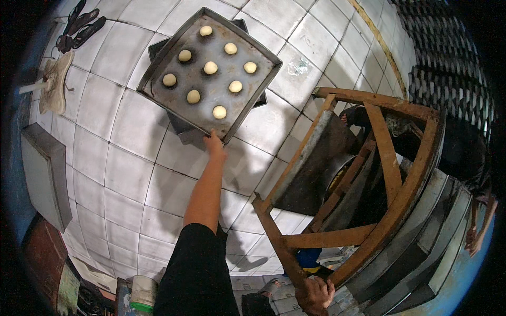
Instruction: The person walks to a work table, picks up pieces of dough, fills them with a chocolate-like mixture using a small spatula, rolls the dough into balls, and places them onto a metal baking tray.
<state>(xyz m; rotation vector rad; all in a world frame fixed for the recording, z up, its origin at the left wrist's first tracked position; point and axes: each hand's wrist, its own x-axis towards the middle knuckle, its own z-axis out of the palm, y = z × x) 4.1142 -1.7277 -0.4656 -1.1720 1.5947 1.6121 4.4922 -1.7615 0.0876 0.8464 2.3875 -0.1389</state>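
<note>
A square dark metal baking tray (174, 108) holds several round pale dough balls (211, 67) spaced apart. It rests on more trays, turned at an angle beneath it on the tiled floor. My left hand (214, 145) grips the near rim of the upper tray by its corner, arm stretched out. At the lower edge, my right hand (314, 295) is closed around the end of a brown wooden frame (337, 236), which stands tilted at the right. A dark panel fills part of the frame.
Metal trays (421, 253) are stacked at the right, near another person's hand (474, 239). Sandals (79, 26) lie at the far left, with a pale stool-like piece (55, 81) nearby. A grey box (45, 174) is at the left, and a white tub (143, 290) below.
</note>
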